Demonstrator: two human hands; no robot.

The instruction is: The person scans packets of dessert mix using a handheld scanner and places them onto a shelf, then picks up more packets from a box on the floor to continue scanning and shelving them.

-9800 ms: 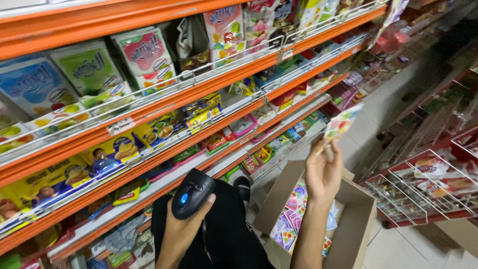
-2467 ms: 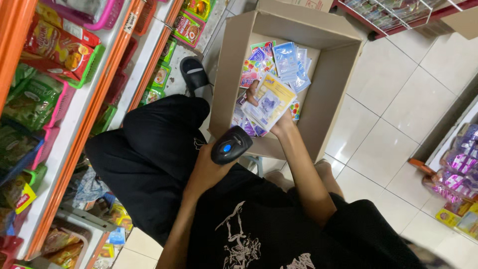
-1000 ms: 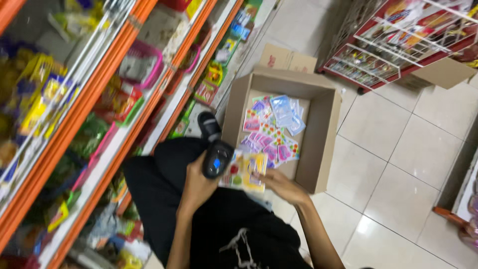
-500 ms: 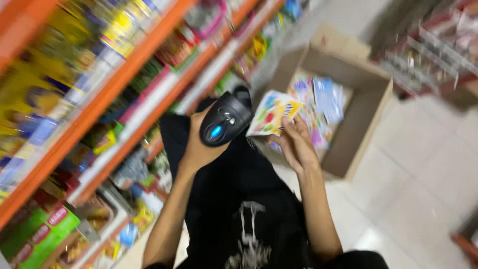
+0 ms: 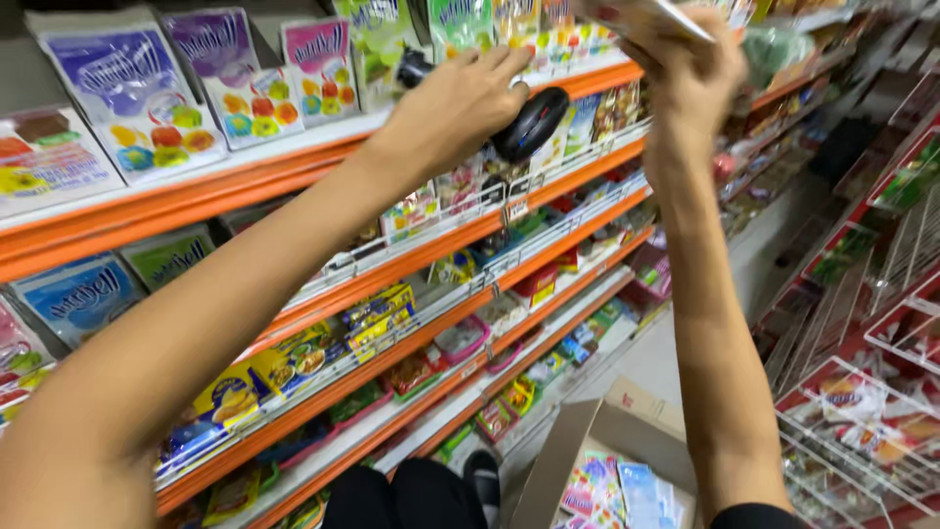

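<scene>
Below the orange shelving unit, at the bottom edge of the view, a brown cardboard box is standing open on the pale floor, and flat packets in pink, blue and green are lying loosely inside it. To the right of the shelving, red wire racks are holding small red-and-white wrapped packets in their baskets. Along the top tier of the shelving, tall pouches in purple, pink and green with pictures of coloured sweets are leaning back in a row; one tier down, blue and green pouches are sitting behind the orange rail, and lower tiers are carrying yellow boxes and small pink trays behind thin wire rails. A small white price label is hanging on the rail edge near the middle of the shelving. The left hand is reaching up toward the top tier, fingers closed around a black handheld scanner that is pointing at the packages there. The right hand is raised beside it, just off the shelving's upper tier, pinching a thin flat packet at the upper edge of the view; its print is too blurred to tell.
</scene>
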